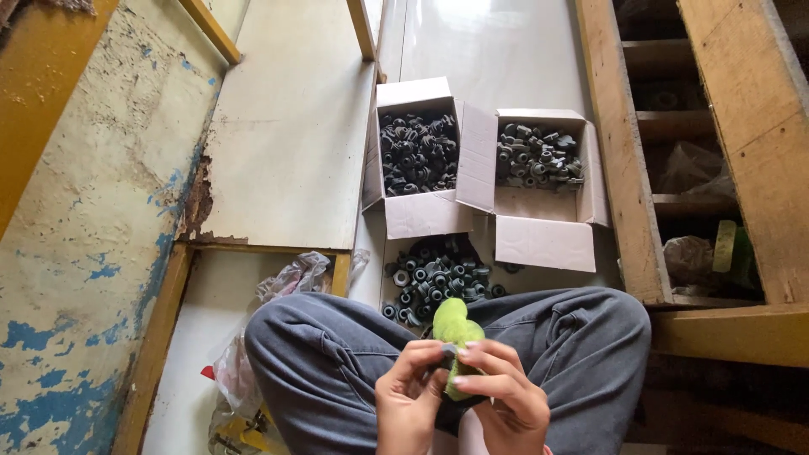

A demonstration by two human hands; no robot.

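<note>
While I look down from the head camera, both hands meet low in the frame over the crossed legs in grey trousers [337,345]. My left hand [409,404] has its fingers [419,358] curled in narrow around a small dark part [447,348], pinching it at the tips. My right hand [501,396] closes its fingers [484,361] over a green cloth [455,324], which sticks up above both hands and also hangs down between them; the dark part sits right against that cloth. I cannot tell exactly what the small part is, as the fingers cover most of it.

Just beyond the knees, a loose pile of dark nuts and washers [434,282] lies on the pale floor [497,59], touching the trouser legs. To my left of the knees, a crumpled clear plastic bag [291,278] rests beside a yellow wooden frame [160,337].

Farther out stand two open cardboard boxes, side by side with their flaps touching. The left box [417,211] is well filled with dark parts; the right box [543,240] holds a thinner layer of them at its far end. On the right edge a wooden crate [624,168] holds bags and something green in its slots. At far left rises a wall [76,227] with peeling blue paint.
</note>
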